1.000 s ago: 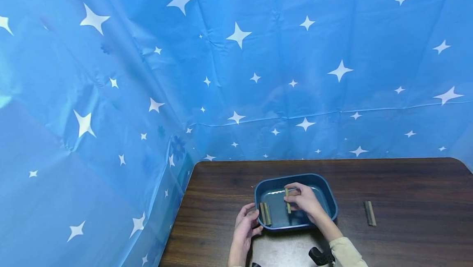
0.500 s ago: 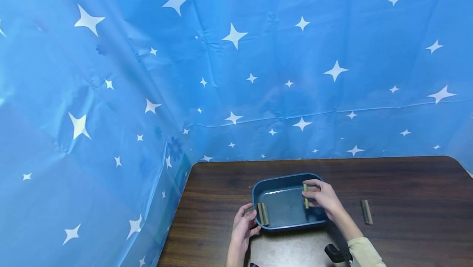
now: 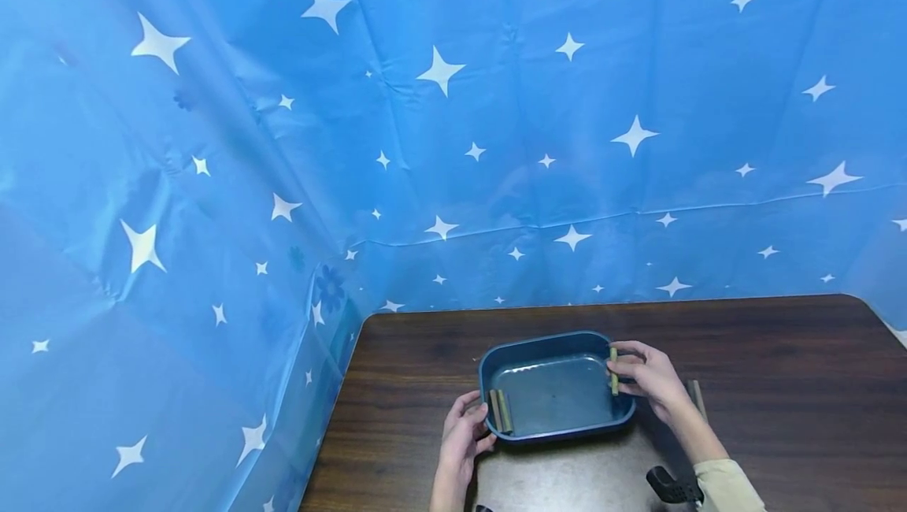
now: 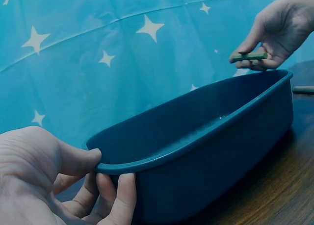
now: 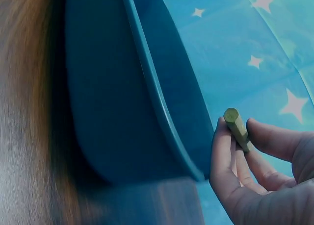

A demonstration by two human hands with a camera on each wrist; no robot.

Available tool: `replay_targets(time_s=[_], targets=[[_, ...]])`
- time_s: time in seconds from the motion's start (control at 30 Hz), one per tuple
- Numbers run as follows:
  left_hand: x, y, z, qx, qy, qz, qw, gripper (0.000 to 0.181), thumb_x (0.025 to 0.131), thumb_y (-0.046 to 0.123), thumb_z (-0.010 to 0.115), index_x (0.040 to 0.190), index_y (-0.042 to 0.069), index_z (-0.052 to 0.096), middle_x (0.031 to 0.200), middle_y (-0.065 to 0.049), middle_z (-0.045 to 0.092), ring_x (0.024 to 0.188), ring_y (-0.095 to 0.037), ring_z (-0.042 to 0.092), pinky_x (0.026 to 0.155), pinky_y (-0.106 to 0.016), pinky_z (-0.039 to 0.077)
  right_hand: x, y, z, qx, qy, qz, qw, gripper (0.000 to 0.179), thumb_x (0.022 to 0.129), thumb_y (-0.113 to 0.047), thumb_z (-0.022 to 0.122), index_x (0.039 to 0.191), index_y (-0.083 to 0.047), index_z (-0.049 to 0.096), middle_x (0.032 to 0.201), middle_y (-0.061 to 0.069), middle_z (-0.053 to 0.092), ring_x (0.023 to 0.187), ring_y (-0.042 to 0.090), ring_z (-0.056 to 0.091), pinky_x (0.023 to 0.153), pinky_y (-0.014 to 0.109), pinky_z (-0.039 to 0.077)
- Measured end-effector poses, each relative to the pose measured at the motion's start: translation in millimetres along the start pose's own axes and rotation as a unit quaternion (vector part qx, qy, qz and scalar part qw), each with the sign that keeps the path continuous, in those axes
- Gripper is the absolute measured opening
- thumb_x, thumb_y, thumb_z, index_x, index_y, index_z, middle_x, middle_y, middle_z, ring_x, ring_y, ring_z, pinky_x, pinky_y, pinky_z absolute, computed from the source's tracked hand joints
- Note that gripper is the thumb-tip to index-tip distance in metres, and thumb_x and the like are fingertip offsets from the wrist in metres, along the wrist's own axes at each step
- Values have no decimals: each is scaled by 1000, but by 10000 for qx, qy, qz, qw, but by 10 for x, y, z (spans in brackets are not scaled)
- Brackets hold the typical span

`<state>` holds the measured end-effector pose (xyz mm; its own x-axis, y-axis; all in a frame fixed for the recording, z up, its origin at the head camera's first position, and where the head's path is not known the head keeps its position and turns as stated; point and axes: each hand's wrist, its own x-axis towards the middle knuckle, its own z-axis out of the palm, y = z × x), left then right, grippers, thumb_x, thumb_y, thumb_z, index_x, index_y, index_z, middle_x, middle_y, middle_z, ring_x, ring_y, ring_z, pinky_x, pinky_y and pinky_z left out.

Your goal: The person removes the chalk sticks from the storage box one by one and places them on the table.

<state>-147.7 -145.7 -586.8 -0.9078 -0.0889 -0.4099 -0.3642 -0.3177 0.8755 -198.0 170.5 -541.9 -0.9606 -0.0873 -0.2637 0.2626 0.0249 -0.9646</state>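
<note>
A dark blue rectangular tray [image 3: 560, 402] with rounded corners sits on the table. My left hand [image 3: 462, 441] grips its left end, thumb on the rim and fingers against the outer wall. Between the thumb and fingertips of my right hand [image 3: 652, 378], a short olive-yellow stick [image 5: 237, 127] with a faceted end is pinched. It is held over the tray's right rim in the head view. Short brown and olive sticks [image 3: 500, 411] lie side by side inside, along the left wall.
On the brown wooden table [image 3: 794, 386], right of the tray, lies a brownish stick [image 3: 697, 397], partly hidden behind my right forearm. A blue curtain [image 3: 538, 102] with white stars hangs behind and to the left. A black device [image 3: 671, 487] is worn at my right wrist.
My right hand has carried the pinched stick rightward, from above the tray's middle to its right rim. My left hand keeps its grip on the left end. The head view has shifted slightly.
</note>
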Motion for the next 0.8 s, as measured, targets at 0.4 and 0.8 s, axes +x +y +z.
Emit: replay_targets(time_s=[0.4,0.8], targets=[[8,-3,0,78,-14,53,10000,39,91,9,57,128,0,47,94,-6,59,70,-12,56,57,-26,50,-146,82,-491,-272,365,136,9989,60,94,-16,60,142,6,33,109,13,66,88,16,67,70,30,55],[-4,3,7,53,-24,15,10000,36,91,9,57,126,2,49,93,-5,59,69,-11,54,56,-25,51,-287,243,-868,-910,814,175,9924,59,96,-20,57,142,8,33,104,6,69,83,6,64,68,27,53]])
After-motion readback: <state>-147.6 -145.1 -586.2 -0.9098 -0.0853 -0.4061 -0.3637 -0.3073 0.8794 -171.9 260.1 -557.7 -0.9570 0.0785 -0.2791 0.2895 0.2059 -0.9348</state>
